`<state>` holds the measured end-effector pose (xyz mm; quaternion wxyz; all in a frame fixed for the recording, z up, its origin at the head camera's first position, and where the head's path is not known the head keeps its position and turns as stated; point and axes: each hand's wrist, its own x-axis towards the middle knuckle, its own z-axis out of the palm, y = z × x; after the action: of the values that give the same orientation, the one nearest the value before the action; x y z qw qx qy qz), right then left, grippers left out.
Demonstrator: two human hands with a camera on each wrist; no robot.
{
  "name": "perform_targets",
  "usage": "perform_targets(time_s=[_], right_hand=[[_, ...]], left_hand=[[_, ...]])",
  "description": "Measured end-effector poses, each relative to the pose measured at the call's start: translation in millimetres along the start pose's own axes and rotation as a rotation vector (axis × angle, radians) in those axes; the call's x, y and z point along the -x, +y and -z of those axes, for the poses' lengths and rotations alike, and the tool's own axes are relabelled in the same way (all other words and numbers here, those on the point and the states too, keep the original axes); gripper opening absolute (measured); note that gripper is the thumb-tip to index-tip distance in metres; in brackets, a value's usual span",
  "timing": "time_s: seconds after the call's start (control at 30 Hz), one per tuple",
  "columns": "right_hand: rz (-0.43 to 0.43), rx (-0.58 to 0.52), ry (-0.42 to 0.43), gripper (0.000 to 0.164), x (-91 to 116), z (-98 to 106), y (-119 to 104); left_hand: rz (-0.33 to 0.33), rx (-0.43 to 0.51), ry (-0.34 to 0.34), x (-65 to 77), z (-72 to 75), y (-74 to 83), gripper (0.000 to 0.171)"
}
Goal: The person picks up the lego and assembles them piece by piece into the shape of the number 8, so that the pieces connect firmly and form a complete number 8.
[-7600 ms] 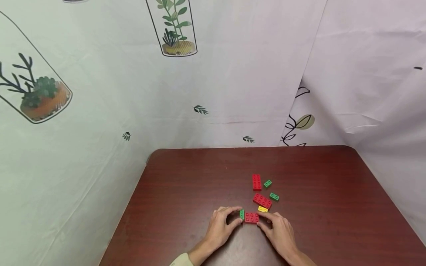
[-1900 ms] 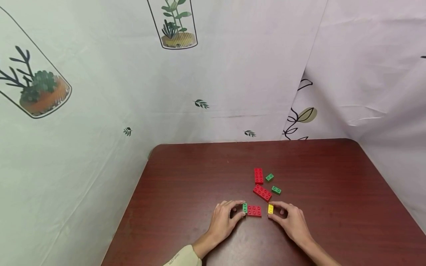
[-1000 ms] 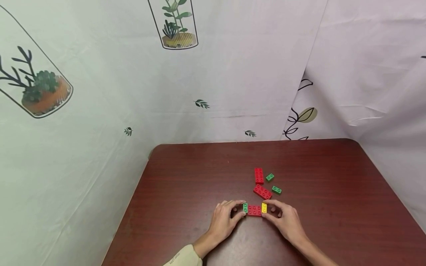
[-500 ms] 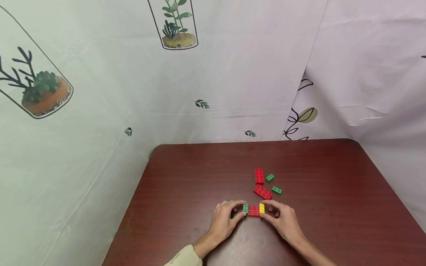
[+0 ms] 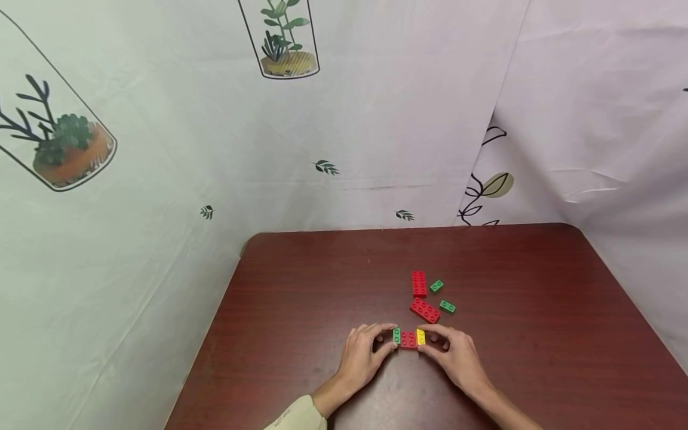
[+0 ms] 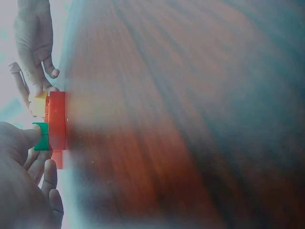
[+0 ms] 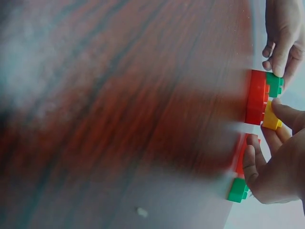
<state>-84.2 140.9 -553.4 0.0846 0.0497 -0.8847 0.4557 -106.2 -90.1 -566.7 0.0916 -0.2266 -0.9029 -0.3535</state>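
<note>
A red building brick [image 5: 408, 340] lies on the table between both hands. On its left end sits a small green brick [image 5: 396, 336], which my left hand [image 5: 361, 353] pinches between thumb and index finger. My right hand [image 5: 457, 355] grips a small yellow brick [image 5: 421, 337] over the red brick's right end. Bare red studs show between the two small bricks. In the left wrist view the yellow brick [image 6: 39, 105] is level with the green brick [image 6: 41, 136], above the red brick's side [image 6: 57, 119]. The right wrist view shows the yellow brick [image 7: 271, 117] right at the red studs.
Behind the hands lie a slanted red brick [image 5: 424, 310] and another red brick [image 5: 419, 284]. Two small green bricks, one nearer [image 5: 447, 307] and one farther [image 5: 437, 286], lie to their right. The brown table [image 5: 301, 275] ends at a patterned cloth backdrop [image 5: 365, 119].
My right hand picked up the yellow brick from near the slanted red brick, then carried it left over the red brick's right end. My left hand keeps its pinch on the green brick.
</note>
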Motion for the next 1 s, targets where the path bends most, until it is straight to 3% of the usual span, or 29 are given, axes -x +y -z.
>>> perform_targets(time_s=[0.57, 1.0], right_hand=[[-0.001, -0.059, -0.053, 0.033, -7.2, 5.5, 1.2], [0.051, -0.059, -0.057, 0.033, -9.9, 5.7, 3.8]], left_hand=[[-0.010, 0.005, 0.014, 0.1, -1.4, -2.4, 0.035], [-0.012, -0.008, 0.016, -0.5, -2.8, -2.9, 0.036]])
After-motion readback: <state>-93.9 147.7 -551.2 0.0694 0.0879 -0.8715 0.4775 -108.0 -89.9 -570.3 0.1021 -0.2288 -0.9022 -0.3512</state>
